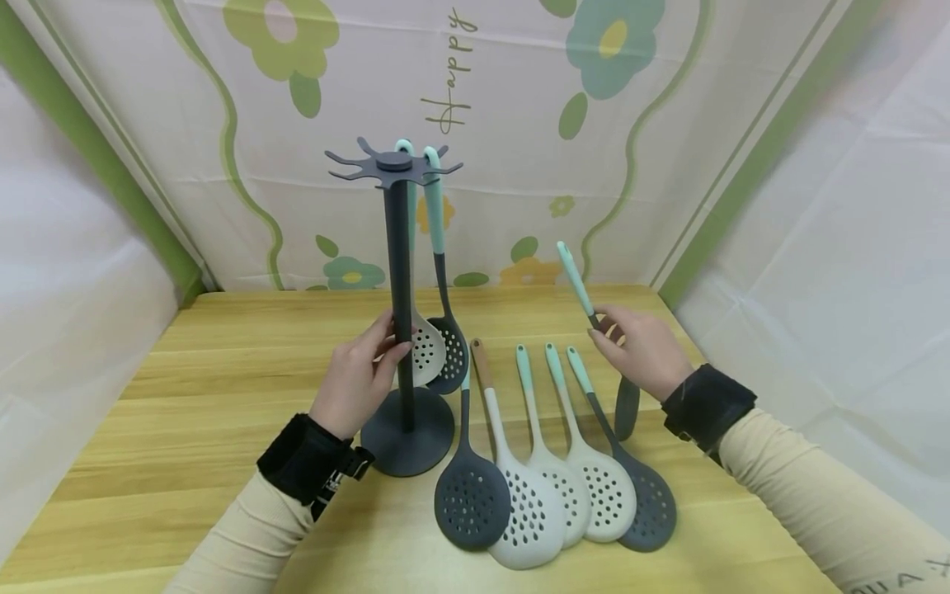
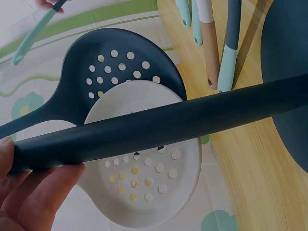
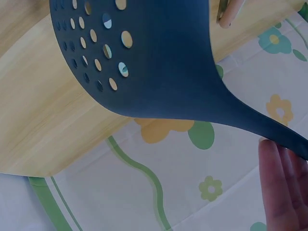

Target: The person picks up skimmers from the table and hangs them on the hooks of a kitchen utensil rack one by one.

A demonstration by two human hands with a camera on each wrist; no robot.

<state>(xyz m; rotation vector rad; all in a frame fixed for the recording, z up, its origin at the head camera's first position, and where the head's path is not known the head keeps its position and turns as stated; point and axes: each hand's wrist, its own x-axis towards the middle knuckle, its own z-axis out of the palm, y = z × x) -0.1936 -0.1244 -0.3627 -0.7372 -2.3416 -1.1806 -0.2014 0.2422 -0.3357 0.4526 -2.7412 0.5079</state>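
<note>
My left hand (image 1: 358,378) grips the dark pole of a utensil stand (image 1: 398,264), which stands upright on its round base. From the stand's hooks hang two slotted spoons with mint handles, a light grey one (image 1: 428,351) and a dark one (image 1: 439,285). Over the table's right side, my right hand (image 1: 644,351) pinches a dark skimmer (image 3: 163,62) by its neck. Its mint handle points up, and its holed head hangs below the hand, mostly hidden by it in the head view. Fingers of the right hand touch the skimmer's shaft in the right wrist view.
Several skimmers lie overlapping in a row on the wooden table (image 1: 245,371): a dark one (image 1: 472,499), a white one with a brown handle (image 1: 529,520), pale ones (image 1: 604,495) and another dark one (image 1: 653,507). A flower-printed cloth (image 1: 512,165) hangs behind.
</note>
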